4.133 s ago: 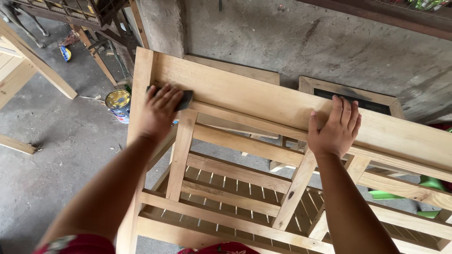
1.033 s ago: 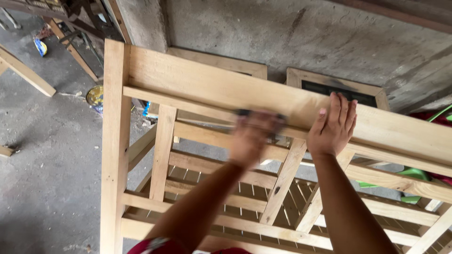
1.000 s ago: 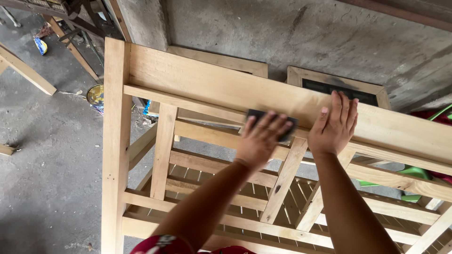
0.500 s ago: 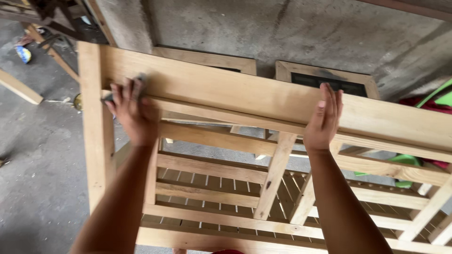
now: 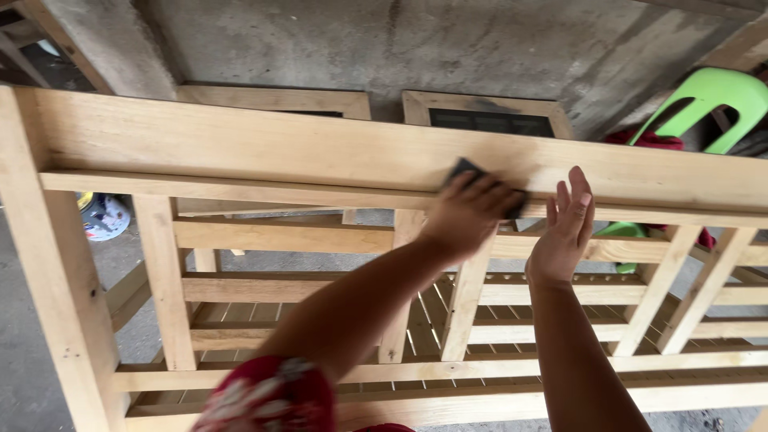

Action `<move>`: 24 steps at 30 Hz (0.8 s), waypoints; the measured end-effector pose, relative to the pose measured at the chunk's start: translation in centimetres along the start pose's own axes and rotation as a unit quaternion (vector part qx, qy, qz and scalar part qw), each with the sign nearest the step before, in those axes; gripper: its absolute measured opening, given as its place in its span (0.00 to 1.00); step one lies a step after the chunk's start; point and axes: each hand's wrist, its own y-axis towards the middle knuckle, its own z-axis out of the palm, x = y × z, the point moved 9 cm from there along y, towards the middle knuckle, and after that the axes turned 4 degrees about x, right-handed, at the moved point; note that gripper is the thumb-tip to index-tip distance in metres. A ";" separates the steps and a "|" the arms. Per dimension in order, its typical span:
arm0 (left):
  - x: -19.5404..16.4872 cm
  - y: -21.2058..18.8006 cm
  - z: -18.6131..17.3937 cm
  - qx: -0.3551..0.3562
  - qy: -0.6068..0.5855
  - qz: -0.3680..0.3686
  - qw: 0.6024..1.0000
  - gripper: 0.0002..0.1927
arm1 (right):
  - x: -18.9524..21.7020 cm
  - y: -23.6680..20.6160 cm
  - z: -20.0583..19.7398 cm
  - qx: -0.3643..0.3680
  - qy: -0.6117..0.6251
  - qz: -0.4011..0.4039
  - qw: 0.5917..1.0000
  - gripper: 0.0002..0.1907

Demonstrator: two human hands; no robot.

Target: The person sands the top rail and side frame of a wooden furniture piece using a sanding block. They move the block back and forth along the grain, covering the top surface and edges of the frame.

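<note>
While left hand (image 5: 472, 212) presses dark pad (image 5: 480, 180) on rail (image 5: 240, 148) | paint can (image 5: 102, 216) – contents unseen

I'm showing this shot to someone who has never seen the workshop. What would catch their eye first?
Most striking is the big pale wooden frame that fills the view, its wide top board running from side to side over rows of slats. At its middle the left hand presses a dark sanding pad against that board, while the right hand rests flat just beside it. A bright green plastic chair stands out at the upper right, against the grey concrete wall.
</note>
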 end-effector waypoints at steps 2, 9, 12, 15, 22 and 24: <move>-2.8 2.5 0.9 0.024 -0.024 0.014 0.999 0.26 | 0.5 -0.2 -1.1 -0.014 -0.028 0.004 1.000 0.34; -0.4 -1.7 -0.7 -0.039 0.056 0.071 0.995 0.28 | 2.2 0.6 0.7 -0.002 -0.054 -0.034 0.998 0.34; 5.6 -7.1 -2.7 -0.030 0.101 0.087 0.991 0.29 | 1.4 0.7 4.0 0.016 -0.034 -0.021 0.999 0.34; 12.1 -13.9 -6.3 -0.045 0.194 0.110 0.974 0.32 | 0.8 0.3 8.9 0.067 -0.042 -0.050 0.996 0.33; 27.0 -29.9 -15.4 0.061 0.325 -0.008 0.944 0.39 | -0.2 -1.7 17.0 0.112 -0.379 -0.129 0.909 0.32; 29.6 -32.1 -16.3 0.121 0.346 -0.029 0.930 0.41 | -0.7 -2.1 17.8 0.107 -0.430 -0.125 0.888 0.35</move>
